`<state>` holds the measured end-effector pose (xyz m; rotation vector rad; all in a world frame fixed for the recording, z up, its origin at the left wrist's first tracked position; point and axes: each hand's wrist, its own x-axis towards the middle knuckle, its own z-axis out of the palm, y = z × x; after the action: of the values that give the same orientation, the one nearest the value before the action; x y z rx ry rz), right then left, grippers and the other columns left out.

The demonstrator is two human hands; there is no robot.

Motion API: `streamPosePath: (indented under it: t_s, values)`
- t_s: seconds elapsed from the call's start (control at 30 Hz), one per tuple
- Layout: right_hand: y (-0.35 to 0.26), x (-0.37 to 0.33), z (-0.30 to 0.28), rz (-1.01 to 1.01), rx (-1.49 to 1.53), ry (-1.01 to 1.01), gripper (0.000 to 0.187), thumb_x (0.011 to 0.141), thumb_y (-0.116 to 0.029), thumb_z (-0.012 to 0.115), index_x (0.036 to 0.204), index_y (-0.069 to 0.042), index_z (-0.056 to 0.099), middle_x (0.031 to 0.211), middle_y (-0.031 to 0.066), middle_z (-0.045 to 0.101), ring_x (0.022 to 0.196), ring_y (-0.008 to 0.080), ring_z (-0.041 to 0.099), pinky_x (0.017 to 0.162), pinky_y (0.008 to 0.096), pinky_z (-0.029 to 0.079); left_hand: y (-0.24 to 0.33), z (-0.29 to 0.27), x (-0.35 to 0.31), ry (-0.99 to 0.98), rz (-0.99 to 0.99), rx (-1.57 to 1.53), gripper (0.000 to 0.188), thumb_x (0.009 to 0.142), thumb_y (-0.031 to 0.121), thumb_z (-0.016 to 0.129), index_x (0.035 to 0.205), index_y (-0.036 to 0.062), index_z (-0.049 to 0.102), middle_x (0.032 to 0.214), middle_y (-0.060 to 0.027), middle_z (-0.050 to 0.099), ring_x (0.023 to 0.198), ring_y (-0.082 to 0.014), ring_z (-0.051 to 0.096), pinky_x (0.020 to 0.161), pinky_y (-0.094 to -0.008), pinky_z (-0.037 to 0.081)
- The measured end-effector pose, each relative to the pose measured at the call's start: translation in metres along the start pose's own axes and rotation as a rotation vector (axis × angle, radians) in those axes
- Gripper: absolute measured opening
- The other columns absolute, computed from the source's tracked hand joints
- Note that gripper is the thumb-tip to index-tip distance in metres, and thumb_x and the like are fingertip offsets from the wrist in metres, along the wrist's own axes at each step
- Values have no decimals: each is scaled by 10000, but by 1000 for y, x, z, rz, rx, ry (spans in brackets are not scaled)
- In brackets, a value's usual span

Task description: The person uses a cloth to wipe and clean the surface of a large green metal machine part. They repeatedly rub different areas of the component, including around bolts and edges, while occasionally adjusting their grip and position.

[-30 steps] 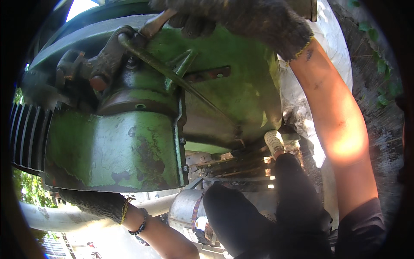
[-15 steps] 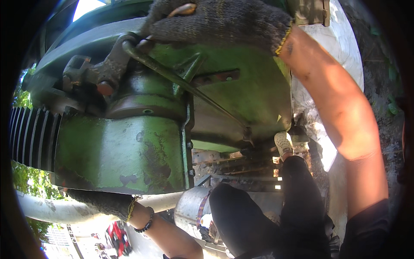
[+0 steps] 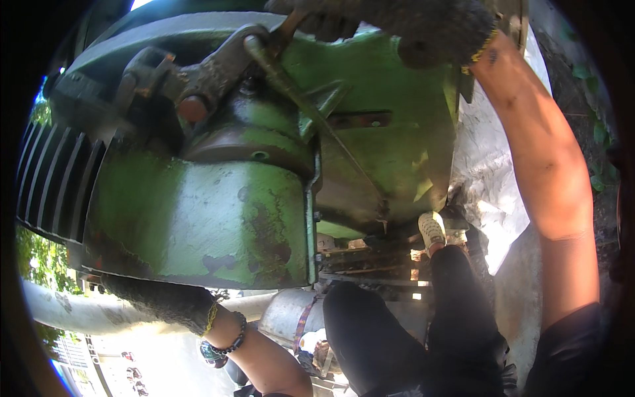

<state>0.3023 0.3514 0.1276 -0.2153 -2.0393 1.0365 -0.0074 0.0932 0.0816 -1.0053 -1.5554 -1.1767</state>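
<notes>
1. Holding the short, brownish metal lever (image 3: pixel 289 28) near its upper end, my right hand (image 3: pixel 397 23), in a dark knitted glove, has its fingers curled closed; blur hides how tight the hold is.
2. The lever sits near the upper edge of the big green-painted metal machine (image 3: pixel 393 92), at the dark, worn metal linkage (image 3: pixel 221 69) and above the curved green metal housing (image 3: pixel 205 218).
3. My left hand (image 3: pixel 159 301), gloved too, is at the housing's lower edge; its fingers are hidden, so I cannot tell whether they grip or merely rest.
4. To work the lever well, I judge that I want a full wrap near its end and smooth, even effort; a jerk could make the knit slip.
5. My left fingers are best away from the black ridged part (image 3: pixel 53 178) by the housing's left edge, I think.
6. The lever's long axis slants: one end meets the linkage, and the held end points up and right, away from me. The long thin metal rod (image 3: pixel 297 96) slopes down and right instead.
</notes>
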Motion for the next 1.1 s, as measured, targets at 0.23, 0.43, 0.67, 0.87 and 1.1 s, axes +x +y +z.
streamPosePath:
  t_s: [0.23, 0.43, 0.67, 0.87, 1.1]
  values:
    - [-10, 16, 16, 128, 80, -6, 327, 944, -332, 692, 988, -10, 725, 855, 80, 719, 755, 137, 668, 706, 275, 562, -9, 2, -3, 4, 32, 44, 547, 1098, 284, 297, 1521, -60, 345, 1582, -197, 381, 1449, -322, 393, 1218, -425, 330]
    - [-23, 21, 9, 126, -71, 83, 326, 955, -316, 675, 1033, -4, 729, 880, 65, 718, 761, 138, 661, 719, 290, 565, -14, 0, -5, 10, 62, 83, 544, 1095, 278, 309, 1522, -57, 344, 1582, -199, 379, 1449, -325, 390, 1218, -426, 330]
    - [-53, -7, 35, 174, -296, 160, 291, 964, -298, 684, 1058, -25, 720, 859, 40, 694, 801, 126, 655, 743, 277, 552, -21, -3, -8, 16, 92, 130, 541, 1092, 271, 322, 1524, -53, 342, 1583, -201, 377, 1450, -328, 388, 1217, -427, 330]
    - [-27, 8, 21, 78, -2, -3, 276, 963, -293, 685, 1039, -31, 721, 861, 37, 696, 814, 109, 655, 783, 267, 565, -23, -5, -12, 20, 100, 153, 539, 1089, 265, 334, 1525, -50, 341, 1583, -202, 375, 1451, -331, 386, 1216, -428, 329]
    - [-29, 3, 16, 206, -107, 101, 265, 969, -271, 684, 1064, -27, 727, 879, 33, 692, 802, 96, 649, 747, 251, 558, -24, -8, -14, 13, 107, 163, 537, 1085, 259, 348, 1527, -47, 340, 1583, -204, 373, 1452, -334, 384, 1215, -430, 329]
